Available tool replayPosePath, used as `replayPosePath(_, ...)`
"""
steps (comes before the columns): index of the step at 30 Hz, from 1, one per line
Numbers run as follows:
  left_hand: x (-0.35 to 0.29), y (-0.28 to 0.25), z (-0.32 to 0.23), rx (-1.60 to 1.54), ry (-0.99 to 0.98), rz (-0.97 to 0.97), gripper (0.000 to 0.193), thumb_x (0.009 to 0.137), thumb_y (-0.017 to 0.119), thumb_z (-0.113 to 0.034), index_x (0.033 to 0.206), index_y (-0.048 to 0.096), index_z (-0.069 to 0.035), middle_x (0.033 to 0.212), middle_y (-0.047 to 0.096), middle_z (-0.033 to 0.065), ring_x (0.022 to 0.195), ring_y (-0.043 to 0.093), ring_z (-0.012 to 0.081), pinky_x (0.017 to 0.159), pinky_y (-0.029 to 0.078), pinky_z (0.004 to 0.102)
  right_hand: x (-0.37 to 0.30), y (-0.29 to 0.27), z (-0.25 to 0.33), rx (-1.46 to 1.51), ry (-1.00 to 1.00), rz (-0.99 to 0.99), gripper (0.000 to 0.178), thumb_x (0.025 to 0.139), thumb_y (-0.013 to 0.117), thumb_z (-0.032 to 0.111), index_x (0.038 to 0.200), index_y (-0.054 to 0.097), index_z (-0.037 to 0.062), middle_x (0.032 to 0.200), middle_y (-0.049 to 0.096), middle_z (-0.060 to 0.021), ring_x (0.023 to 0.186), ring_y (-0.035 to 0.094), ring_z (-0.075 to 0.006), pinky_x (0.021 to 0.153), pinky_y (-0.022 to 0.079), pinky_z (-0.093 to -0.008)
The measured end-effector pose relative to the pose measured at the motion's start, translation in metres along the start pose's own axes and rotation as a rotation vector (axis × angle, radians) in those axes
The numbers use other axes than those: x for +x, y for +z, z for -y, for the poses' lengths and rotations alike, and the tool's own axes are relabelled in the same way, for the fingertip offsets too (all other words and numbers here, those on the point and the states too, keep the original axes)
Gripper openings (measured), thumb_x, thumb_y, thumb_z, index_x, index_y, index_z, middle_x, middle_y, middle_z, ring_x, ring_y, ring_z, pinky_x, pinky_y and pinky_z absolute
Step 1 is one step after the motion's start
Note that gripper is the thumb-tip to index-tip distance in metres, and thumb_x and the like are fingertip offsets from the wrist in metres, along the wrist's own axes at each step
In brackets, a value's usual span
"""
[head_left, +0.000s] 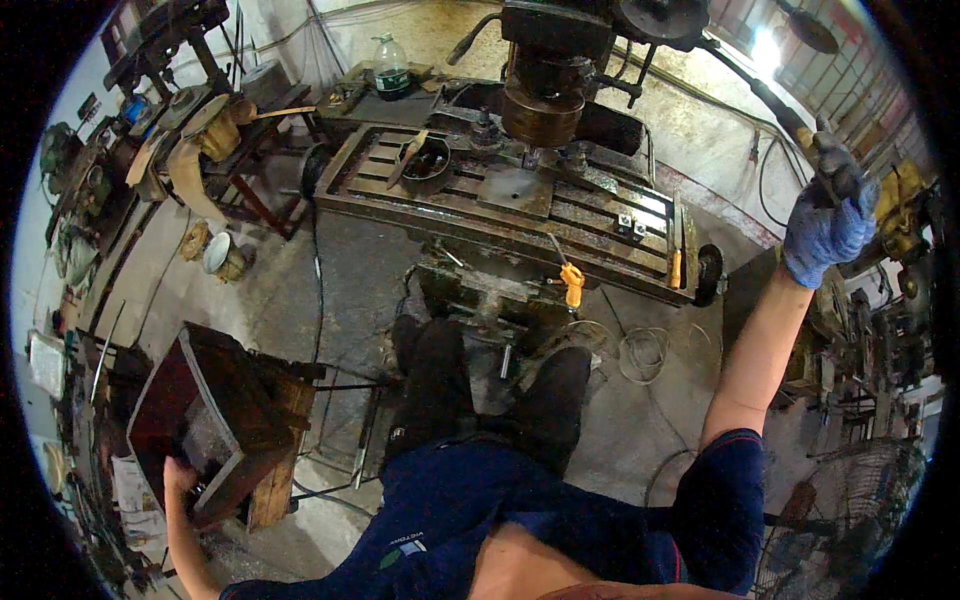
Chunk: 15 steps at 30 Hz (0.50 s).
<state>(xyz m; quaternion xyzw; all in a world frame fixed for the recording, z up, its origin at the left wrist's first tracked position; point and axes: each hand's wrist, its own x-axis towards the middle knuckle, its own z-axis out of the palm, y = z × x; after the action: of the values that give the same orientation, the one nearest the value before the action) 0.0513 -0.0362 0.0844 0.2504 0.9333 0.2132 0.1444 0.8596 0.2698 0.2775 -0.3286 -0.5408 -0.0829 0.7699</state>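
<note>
My right hand (832,225), in a blue-grey knit glove, is raised at the far right and closed around the end of a long machine lever (770,98). The lever runs to the head of a drilling or milling machine (545,110), whose spindle stands above a flat metal plate (515,190) on the slotted table (350,185). At the lower left my left hand (178,474) reaches into a tilted, open-topped dark box (240,440). Its fingers are lost in the dark interior. Small pieces in the box are too dim to make out.
On the table are a dark round pot (428,172) with a brush (410,152) across it, and small dark blocks (630,226). A yellow air gun (572,286) hangs at the front edge. Behind stands a plastic bottle (390,72). A caged fan (850,510) is lower right.
</note>
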Motion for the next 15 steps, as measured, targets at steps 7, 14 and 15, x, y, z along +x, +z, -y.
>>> replayPosePath(7, 0.04, -0.032, -0.067, -0.627, 0.394, 0.086, 0.021, 0.084, 0.058, -0.025, 0.09, 0.057, -0.005, 0.064, 0.048, -0.0062, 0.052, 0.043, 0.0041, 0.046, 0.032, 0.0214, 0.017, -0.012, -0.007, -0.677, -0.434, 0.066, 0.032, 0.086, 0.041, 0.021, 0.097, 0.06, -0.0024, 0.099, 0.061, -0.018, 0.1, 0.054, -0.03, 0.097, 0.034, -0.0403)
replayPosePath(14, -0.032, 0.068, -0.268, -1.501, 0.735, 0.553, 0.031, 0.082, 0.05, -0.015, 0.107, 0.053, 0.004, 0.104, 0.056, 0.0162, 0.097, 0.055, 0.0272, 0.084, 0.047, 0.0379, 0.077, -0.006, -0.004, -0.644, -0.604, 0.253, 0.03, 0.075, 0.054, 0.004, 0.104, 0.057, -0.0003, 0.102, 0.061, -0.013, 0.094, 0.058, -0.0236, 0.086, 0.043, -0.0301)
replayPosePath(15, -0.051, 0.099, -0.296, -1.616, 0.666, 0.651, 0.029, 0.083, 0.05, -0.017, 0.103, 0.055, 0.003, 0.102, 0.057, 0.0164, 0.091, 0.057, 0.0276, 0.077, 0.05, 0.0404, 0.082, -0.001, 0.002, -0.827, -0.711, 0.205, 0.034, 0.073, 0.055, 0.0, 0.107, 0.055, 0.0002, 0.102, 0.061, -0.012, 0.093, 0.058, -0.0218, 0.084, 0.043, -0.0278)
